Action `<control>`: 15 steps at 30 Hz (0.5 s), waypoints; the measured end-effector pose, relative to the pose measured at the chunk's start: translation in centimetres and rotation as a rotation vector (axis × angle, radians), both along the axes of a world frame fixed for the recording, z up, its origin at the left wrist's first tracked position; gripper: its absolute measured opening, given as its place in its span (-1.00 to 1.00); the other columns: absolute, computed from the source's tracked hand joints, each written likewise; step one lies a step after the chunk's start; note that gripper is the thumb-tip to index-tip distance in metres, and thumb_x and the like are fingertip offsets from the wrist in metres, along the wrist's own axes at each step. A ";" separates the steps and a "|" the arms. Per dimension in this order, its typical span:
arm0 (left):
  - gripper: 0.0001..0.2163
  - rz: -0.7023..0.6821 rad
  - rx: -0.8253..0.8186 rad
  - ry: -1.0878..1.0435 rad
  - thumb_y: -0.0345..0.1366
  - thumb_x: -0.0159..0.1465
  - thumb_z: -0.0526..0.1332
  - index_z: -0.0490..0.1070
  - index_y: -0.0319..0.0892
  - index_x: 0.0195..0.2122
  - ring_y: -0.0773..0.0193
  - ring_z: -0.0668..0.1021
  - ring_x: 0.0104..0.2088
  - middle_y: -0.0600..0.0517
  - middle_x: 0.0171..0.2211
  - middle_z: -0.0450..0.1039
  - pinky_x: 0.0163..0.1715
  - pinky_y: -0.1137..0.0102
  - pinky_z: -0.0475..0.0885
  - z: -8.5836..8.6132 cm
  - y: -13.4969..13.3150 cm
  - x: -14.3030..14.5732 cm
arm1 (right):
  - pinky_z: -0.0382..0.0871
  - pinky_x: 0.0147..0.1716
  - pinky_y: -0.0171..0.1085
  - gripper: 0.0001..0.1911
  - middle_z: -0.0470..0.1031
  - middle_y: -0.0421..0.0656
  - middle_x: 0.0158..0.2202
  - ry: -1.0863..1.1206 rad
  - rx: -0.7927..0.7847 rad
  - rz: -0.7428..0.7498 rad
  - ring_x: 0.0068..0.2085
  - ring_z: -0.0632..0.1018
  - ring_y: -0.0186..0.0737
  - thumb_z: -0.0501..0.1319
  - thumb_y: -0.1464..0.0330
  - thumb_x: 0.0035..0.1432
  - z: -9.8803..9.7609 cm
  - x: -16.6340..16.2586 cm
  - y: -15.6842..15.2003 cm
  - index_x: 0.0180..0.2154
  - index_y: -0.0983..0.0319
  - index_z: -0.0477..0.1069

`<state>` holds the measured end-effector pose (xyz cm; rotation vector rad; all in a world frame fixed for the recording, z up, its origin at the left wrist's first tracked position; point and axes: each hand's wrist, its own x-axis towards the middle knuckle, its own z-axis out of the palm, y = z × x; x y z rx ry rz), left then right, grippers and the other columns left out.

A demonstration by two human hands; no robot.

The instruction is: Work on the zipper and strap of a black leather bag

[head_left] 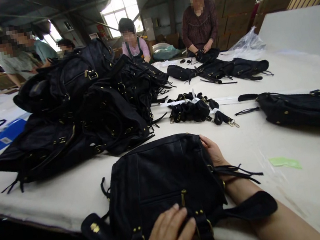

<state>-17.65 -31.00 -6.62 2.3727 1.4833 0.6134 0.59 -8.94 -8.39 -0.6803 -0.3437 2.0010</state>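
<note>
Black bag [159,176] under fingers [177,217] (flat)

Beyond the right hand's fingers [208,144] bare table [271,139] lies open, bounded by the strap bundle [194,109] ahead and a flat bag [302,108] to their right; a heaped bag pile [85,103] blocks the far left
</note>
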 end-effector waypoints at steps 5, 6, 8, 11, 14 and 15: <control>-0.38 0.001 0.250 0.461 -0.43 0.15 0.19 0.11 -0.17 0.26 -0.05 0.36 0.18 -0.14 0.21 0.26 0.05 0.14 0.43 0.1 1.9 -2.7 | 0.49 -0.28 -0.23 -0.76 0.57 -0.17 -0.52 0.001 -0.025 0.034 -0.41 0.60 -0.14 0.19 0.25 0.13 0.0 0.0 0.0 -0.44 0.26 0.52; -0.40 -0.024 0.267 0.474 -0.45 0.15 0.17 0.14 -0.12 0.25 -0.03 0.37 0.16 -0.11 0.20 0.28 0.03 0.14 0.44 0.3 2.1 -3.0 | 0.49 -0.29 -0.23 -0.74 0.57 -0.16 -0.52 -0.005 -0.030 0.039 -0.42 0.59 -0.14 0.18 0.24 0.14 0.0 0.0 0.0 -0.43 0.26 0.52; -0.48 -0.066 0.309 0.442 -0.48 0.17 0.11 0.24 -0.07 0.19 0.05 0.44 0.11 -0.03 0.13 0.38 0.00 0.22 0.46 0.6 2.6 -3.5 | 0.49 -0.32 -0.24 -0.71 0.58 -0.14 -0.52 -0.015 -0.038 0.046 -0.43 0.59 -0.15 0.15 0.23 0.17 0.1 0.0 0.0 -0.45 0.27 0.50; -0.65 -0.063 0.321 0.291 -0.47 0.23 0.06 0.41 -0.09 0.00 0.21 0.57 -0.10 0.03 -0.10 0.55 -0.10 0.40 0.48 1.8 3.4 -4.1 | 0.49 -0.31 -0.24 -0.68 0.58 -0.12 -0.50 -0.018 -0.034 0.051 -0.45 0.58 -0.17 0.12 0.24 0.20 0.4 -0.2 -0.1 -0.46 0.29 0.49; -0.75 0.034 0.148 0.114 -0.41 0.26 0.06 0.47 -0.07 -0.14 0.33 0.59 -0.25 0.10 -0.27 0.57 -0.22 0.53 0.48 4.1 4.8 -4.5 | 0.50 -0.31 -0.24 -0.71 0.57 -0.13 -0.51 -0.029 -0.004 0.034 -0.44 0.58 -0.18 0.12 0.27 0.20 0.9 -0.4 -0.3 -0.45 0.29 0.49; -0.78 0.086 0.075 0.061 -0.37 0.26 0.07 0.48 -0.05 -0.16 0.34 0.59 -0.26 0.12 -0.29 0.56 -0.25 0.55 0.47 5.1 5.3 -4.6 | 0.50 -0.32 -0.25 -0.74 0.57 -0.15 -0.52 -0.038 0.009 0.023 -0.44 0.58 -0.19 0.13 0.29 0.18 1.0 -0.5 -0.5 -0.46 0.28 0.48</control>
